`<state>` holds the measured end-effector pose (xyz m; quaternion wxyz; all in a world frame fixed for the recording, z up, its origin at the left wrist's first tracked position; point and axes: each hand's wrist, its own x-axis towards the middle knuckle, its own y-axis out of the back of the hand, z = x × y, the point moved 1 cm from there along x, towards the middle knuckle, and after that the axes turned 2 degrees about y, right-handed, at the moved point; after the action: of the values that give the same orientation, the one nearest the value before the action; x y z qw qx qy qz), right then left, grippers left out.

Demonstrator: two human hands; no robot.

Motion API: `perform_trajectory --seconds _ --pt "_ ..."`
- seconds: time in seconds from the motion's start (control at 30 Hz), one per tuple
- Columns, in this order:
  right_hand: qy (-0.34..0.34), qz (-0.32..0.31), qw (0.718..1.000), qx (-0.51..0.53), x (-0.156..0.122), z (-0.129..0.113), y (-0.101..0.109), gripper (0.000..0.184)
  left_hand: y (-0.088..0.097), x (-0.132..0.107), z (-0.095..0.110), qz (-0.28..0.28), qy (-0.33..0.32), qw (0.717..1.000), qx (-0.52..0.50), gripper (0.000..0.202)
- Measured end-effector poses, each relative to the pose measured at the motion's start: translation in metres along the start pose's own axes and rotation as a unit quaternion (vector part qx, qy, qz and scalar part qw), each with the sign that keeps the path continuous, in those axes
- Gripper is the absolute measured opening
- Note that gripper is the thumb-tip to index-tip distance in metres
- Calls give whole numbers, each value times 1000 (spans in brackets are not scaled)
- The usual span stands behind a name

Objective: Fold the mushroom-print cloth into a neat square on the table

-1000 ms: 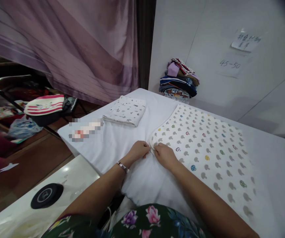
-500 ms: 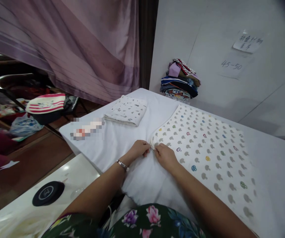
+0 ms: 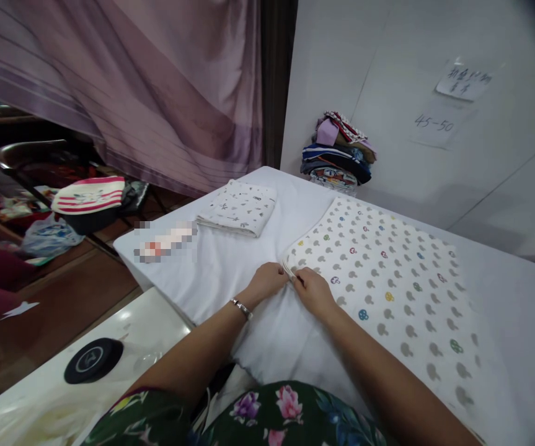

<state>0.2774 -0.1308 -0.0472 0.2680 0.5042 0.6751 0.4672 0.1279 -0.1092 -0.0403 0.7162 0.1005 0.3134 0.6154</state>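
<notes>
A white cloth (image 3: 388, 272) printed with small grey and coloured shapes lies spread over the right half of the table. My right hand (image 3: 314, 294) pinches its near-left corner, where several layered edges show. Close against that same corner, my left hand (image 3: 268, 280) is closed, its fingertips at the cloth's edge and partly hidden. A silver bracelet circles my left wrist. Farther off, a folded white cloth (image 3: 239, 207) with small dark prints rests on the table, apart from both hands.
The table has a white cover (image 3: 295, 186). On its left is a pixelated patch. A pale side surface (image 3: 160, 322) holds a round black object (image 3: 93, 360). Folded clothes (image 3: 336, 148) are stacked by the wall. A chair (image 3: 30, 148) and a purple curtain (image 3: 178, 93) are at left.
My left hand has shifted slightly right and its fingers are now tucked closer to the cloth's corner. My right hand keeps its pinch there with little movement.
</notes>
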Motion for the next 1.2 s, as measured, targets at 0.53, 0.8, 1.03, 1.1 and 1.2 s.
perform_trajectory --seconds 0.53,0.8,1.03,1.1,1.2 --pt "25 20 999 -6 -1 -1 4 21 -2 -4 -14 -51 82 961 -259 22" --pt "23 29 999 -15 2 1 5 18 -3 6 -5 -68 77 975 -199 11" --pt "17 24 996 -81 -4 -8 9 21 -2 -3 1 -95 73 950 -289 3" --pt "28 5 995 -92 -5 -10 9 20 -3 -7 -1 -105 78 941 -314 5" --pt "41 -19 995 -93 -5 -11 7 19 -3 -9 -3 -103 81 933 -334 8"
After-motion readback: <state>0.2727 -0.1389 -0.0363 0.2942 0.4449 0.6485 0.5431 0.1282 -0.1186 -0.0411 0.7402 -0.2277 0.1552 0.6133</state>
